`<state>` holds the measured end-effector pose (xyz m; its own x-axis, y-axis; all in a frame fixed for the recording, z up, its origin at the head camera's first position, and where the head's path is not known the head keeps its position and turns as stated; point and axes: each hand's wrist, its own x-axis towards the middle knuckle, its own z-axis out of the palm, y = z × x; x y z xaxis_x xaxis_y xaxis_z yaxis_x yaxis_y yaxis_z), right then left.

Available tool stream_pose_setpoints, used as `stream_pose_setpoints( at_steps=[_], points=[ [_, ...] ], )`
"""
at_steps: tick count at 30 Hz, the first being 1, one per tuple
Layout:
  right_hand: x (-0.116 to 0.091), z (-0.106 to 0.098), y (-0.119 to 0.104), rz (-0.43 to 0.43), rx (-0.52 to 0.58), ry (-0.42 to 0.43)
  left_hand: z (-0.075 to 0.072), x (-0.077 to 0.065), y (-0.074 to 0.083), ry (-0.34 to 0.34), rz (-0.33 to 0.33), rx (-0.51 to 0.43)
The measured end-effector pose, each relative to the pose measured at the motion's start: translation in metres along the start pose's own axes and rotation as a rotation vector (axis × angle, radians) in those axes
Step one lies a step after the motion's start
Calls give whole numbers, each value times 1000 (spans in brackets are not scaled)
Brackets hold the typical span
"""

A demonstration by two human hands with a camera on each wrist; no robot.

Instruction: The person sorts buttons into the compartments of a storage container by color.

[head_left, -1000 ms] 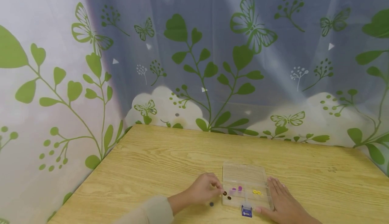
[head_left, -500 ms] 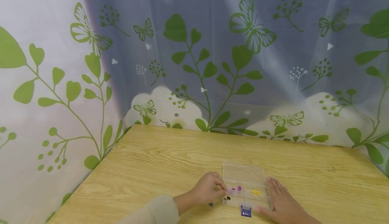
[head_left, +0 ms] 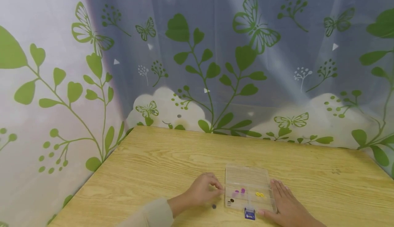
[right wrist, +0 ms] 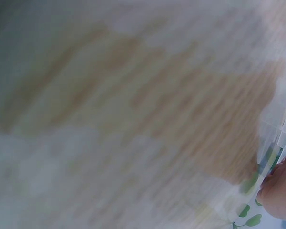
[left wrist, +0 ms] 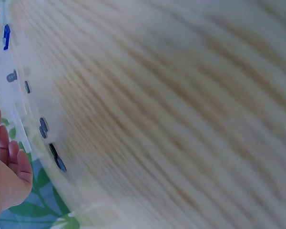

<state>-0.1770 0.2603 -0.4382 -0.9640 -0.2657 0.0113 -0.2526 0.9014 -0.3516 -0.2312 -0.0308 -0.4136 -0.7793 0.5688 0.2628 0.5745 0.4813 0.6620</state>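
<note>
So there's a person at a wood-look table [head_left: 154,162] with a clear box [head_left: 261,206] open in the lower right of the frame. Lid's [head_left: 246,175] laid back on the far side, which I reckon is handy: nothing blocks the compartments from the near edge, where the blue latch [head_left: 250,214] pokes out.

Right hand [head_left: 289,203] lies along the box's right side, fingers straight and close together, thumb apart near the front corner. Not gripping anything, looks more like a brace so the light plastic doesn't skate off.

Left hand [head_left: 203,189] is just off the box's left wall, fingers bent, thumb and index tips close together. Can't tell if they're pinching something or nothing, the tips are too small from here.

Inside, colours sit apart, probably one per compartment: purple bits [head_left: 243,191] back left, yellow bits [head_left: 261,195] on the right, dark bits [head_left: 232,200] front left. One loose dark piece [head_left: 213,206] sits on the table left of the box, below the left hand, so an easy reach I'd say.
</note>
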Motion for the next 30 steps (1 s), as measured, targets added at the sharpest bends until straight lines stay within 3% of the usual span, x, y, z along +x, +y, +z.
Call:
stream_pose_setpoints(
  at_steps=[16,24,28,30],
  points=[
    [-1,0,0,16,18,-20,-20,-9,-13,9,-47,-87],
    [0,-1,0,22,19,-30,-24,-14,-22,25,-12,-85],
    [1,-1,1,25,26,-38,-27,-17,-25,39,47,-64],
    [1,-1,1,26,27,-38,-27,-17,-27,33,32,-58]
  ],
)
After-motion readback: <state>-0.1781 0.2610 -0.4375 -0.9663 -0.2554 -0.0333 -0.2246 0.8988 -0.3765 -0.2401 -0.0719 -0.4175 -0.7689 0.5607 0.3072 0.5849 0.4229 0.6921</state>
